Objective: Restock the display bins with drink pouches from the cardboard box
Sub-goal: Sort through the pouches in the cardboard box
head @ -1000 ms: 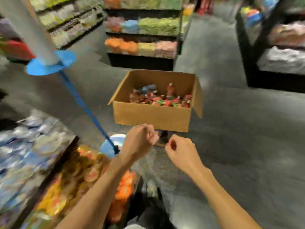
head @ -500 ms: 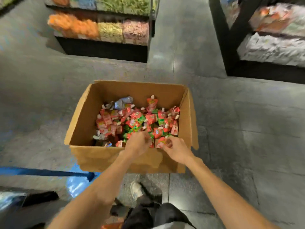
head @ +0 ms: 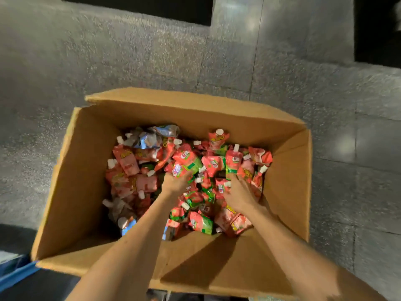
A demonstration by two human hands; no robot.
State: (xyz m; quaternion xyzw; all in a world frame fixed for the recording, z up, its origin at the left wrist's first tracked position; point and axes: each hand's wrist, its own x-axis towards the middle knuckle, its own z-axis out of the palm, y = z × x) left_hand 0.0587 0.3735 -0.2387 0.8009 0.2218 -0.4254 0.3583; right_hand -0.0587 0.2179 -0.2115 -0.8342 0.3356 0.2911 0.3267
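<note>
One grey speckled floor (head: 130, 61) carried an open cardboard box (head: 86, 170). Dozens of red-and-green drink pouches (head: 213, 164) with white caps lay heaped inside it, with a few blue-silver pouches (head: 152, 137) toward the far left corner. The left hand (head: 175, 184) and right hand (head: 238, 193) reached into the heap side by side. Their fingers were buried among pouches, so their grip could not be told.

Open-topped cardboard box (head: 82, 170), pouch-crowded floor
</note>
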